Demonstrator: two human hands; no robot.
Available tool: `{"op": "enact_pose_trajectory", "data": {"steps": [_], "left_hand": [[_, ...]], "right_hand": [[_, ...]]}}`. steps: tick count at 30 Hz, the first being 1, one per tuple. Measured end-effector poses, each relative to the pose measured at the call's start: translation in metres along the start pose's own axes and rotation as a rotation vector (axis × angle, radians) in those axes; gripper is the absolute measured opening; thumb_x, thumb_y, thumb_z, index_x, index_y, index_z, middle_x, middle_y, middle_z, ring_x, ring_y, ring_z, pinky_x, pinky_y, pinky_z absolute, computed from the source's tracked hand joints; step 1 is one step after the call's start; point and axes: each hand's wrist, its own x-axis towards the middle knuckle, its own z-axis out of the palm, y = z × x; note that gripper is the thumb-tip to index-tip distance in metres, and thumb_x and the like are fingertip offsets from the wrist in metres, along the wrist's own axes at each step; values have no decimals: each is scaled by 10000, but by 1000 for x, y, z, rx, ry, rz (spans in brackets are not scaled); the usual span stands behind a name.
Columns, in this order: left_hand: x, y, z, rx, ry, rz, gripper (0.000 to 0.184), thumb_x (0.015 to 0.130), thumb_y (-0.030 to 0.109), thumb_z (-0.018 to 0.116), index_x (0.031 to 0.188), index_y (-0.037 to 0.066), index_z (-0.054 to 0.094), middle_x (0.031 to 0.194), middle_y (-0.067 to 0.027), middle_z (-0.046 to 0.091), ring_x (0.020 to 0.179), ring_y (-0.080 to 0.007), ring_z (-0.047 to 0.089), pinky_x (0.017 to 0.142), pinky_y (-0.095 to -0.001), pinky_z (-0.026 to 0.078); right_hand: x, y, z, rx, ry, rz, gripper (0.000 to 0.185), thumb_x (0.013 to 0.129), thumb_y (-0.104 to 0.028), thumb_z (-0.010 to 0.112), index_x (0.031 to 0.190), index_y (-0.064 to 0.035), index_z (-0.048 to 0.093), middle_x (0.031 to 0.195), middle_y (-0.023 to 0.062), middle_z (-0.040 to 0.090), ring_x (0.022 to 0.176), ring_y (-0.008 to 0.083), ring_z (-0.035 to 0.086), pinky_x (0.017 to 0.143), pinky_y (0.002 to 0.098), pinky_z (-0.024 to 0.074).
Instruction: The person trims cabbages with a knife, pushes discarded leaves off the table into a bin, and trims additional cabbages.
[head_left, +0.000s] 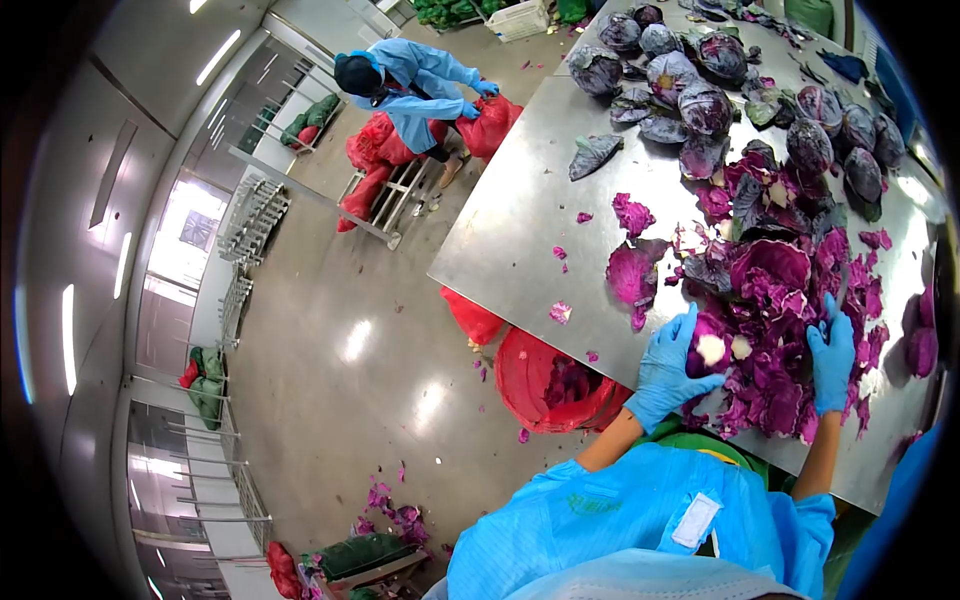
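Left hand (pixel 672 370) has its thumb spread well away from its fingers, cupped against the side of a trimmed purple cabbage (pixel 708 345) with a pale cut end, sitting near the table's edge. Right hand (pixel 832 358) is over the loose leaves (pixel 775 370), fingers a bit bent, but honestly can't tell if it's closed on anything.

Container-wise, there's an open red bag (pixel 520 385) just below the metal table (pixel 520 215), with purple leaves lying inside. Another red bag (pixel 470 315) is tucked beside it, contents hidden. Further off, a person in blue (pixel 405 85) has both gloved hands on a stuffed red sack (pixel 490 128), next to a cart (pixel 400 205) with more red sacks on it. Whole cabbages (pixel 705 107) are bunched on the far part of the tabletop.
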Motion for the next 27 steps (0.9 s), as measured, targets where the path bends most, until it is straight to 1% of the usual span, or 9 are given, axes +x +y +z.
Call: {"op": "enact_pose_trajectory", "data": {"steps": [1,4,5,9,12,15,18,23,27], "left_hand": [[-1,4,-10,-38,-108,-54,1211,595,470,876,1538,74,227,1406,-253,404,1276,-425,432,1097,-464,349],[4,4,-29,136,76,234,1219,588,448,874,1544,82,211,1469,-265,340,1340,-435,371,1136,-465,299],[11,-2,-29,68,2,242,1228,586,424,874,1550,86,192,1519,-269,278,1394,-429,310,1158,-450,268],[17,-7,-34,-113,-261,153,1240,594,407,878,1558,95,163,1532,-266,266,1410,-406,300,1151,-436,281],[36,22,-70,10,-597,-164,1260,586,438,882,1558,95,158,1512,-269,307,1398,-415,319,1143,-437,295],[34,-11,-42,45,-259,182,1259,587,484,881,1552,82,179,1484,-269,357,1374,-408,364,1130,-433,315],[39,-44,-7,-176,-157,282,1237,598,517,873,1539,58,215,1473,-261,381,1358,-390,395,1129,-429,320],[18,-45,4,-284,-111,103,1214,609,445,866,1539,54,191,1467,-251,363,1341,-410,376,1138,-440,307],[4,-27,-31,-216,-171,-61,1233,602,485,863,1557,128,168,1468,-303,321,1343,-451,355,1132,-467,300]], "right_hand": [[-6,-5,-3,110,-11,23,470,882,-29,628,1343,-66,546,938,21,567,806,136,530,764,297,462],[-24,-19,-13,377,-92,139,283,950,-111,585,1217,-27,625,881,1,589,769,107,522,736,261,451],[-31,-20,-21,418,-141,213,256,966,-140,571,1179,-19,641,864,3,601,760,100,526,728,251,448],[-46,8,-7,683,-67,269,268,993,-211,551,1110,-2,672,834,13,635,680,66,544,600,204,448],[-26,31,29,671,64,316,192,991,-169,561,1045,-12,660,814,19,642,621,63,552,532,194,437],[15,74,49,732,41,206,122,996,-154,559,979,-49,618,769,17,627,589,55,541,497,200,425],[36,93,52,756,63,183,122,987,-159,579,991,-45,623,749,9,617,574,60,537,479,201,417],[15,28,18,558,100,324,287,1018,-289,534,948,-45,668,621,-47,533,520,16,449,448,191,331],[-27,-13,8,478,-73,117,348,1043,-268,424,984,-40,680,619,-31,532,516,37,455,458,197,321]]}}
